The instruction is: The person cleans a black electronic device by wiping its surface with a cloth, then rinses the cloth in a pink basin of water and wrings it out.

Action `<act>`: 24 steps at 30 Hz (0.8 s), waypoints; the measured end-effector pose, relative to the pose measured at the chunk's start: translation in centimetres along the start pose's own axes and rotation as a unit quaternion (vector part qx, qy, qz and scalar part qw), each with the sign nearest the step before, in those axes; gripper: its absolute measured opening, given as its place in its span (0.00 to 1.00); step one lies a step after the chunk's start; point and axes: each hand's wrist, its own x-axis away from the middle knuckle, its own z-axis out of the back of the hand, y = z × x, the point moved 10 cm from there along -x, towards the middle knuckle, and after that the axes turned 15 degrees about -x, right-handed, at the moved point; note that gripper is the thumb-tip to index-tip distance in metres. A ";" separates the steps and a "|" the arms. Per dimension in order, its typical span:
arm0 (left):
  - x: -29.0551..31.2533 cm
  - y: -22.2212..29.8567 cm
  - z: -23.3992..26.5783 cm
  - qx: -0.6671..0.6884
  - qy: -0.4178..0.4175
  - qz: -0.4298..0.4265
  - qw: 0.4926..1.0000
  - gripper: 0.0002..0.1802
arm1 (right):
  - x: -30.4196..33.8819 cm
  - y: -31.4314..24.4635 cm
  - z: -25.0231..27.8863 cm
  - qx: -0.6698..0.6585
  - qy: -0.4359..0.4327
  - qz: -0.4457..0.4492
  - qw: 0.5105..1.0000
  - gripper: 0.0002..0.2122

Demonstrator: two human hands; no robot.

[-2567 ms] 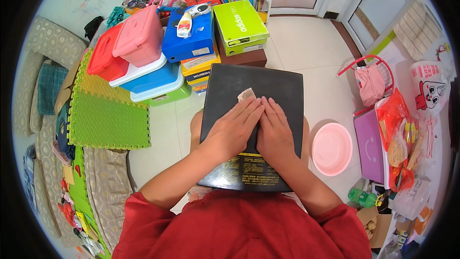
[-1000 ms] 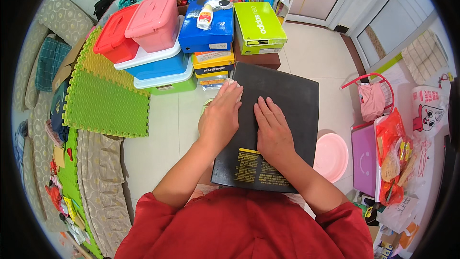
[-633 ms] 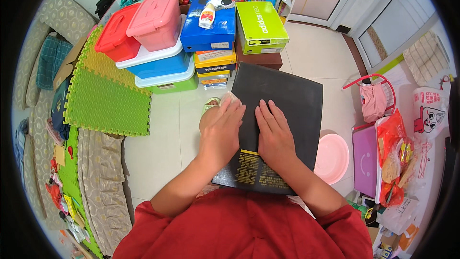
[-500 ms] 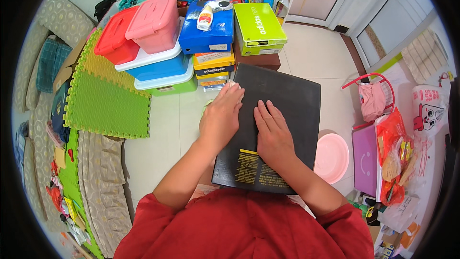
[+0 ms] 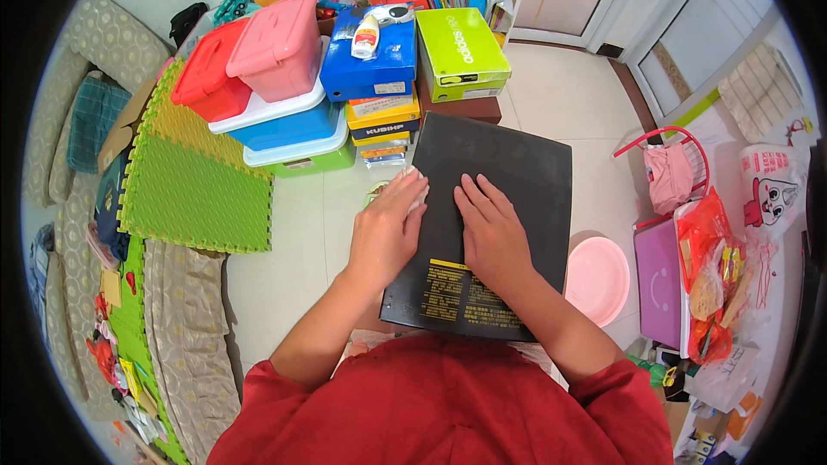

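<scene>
In front of me a large black box (image 5: 525,164) stands upright-side to me, slightly turned, with yellow print near its close edge. Along its left edge lies my left hand (image 5: 385,228), pressing a crumpled white cloth (image 5: 420,196) against the rim; most of that cloth is hidden under the fingers. My right hand (image 5: 493,232) rests flat on the middle of the black top, fingers stretched and close together, holding nothing.
Beyond the box stand a green shoebox (image 5: 465,47), a blue shoebox (image 5: 370,60) with a white bottle (image 5: 365,38) on it, and stacked plastic bins (image 5: 284,125). A pink basin (image 5: 598,280) sits right, near a purple bin (image 5: 659,284). Green foam mats (image 5: 198,189) lie left.
My left hand has slid a little toward me along the box's left edge with the white cloth. The right hand stays nearly in place on the top.
</scene>
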 end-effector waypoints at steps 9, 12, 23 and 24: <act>-1.3 1.3 0.9 0.042 0.086 0.002 0.995 0.26 | 0.2 0.2 1.5 -0.094 0.061 0.000 0.994 0.20; -0.2 -0.1 0.7 0.133 0.067 0.054 0.987 0.31 | -1.1 -0.3 3.2 -0.179 0.092 -0.024 0.979 0.19; 2.4 -4.9 -3.6 0.252 0.017 0.160 0.954 0.48 | -6.7 -3.0 -3.7 -0.076 -0.076 0.077 0.991 0.21; 2.5 -5.5 -3.7 0.256 0.017 0.164 0.953 0.48 | -7.2 -2.9 -3.8 -0.067 -0.078 0.073 0.992 0.19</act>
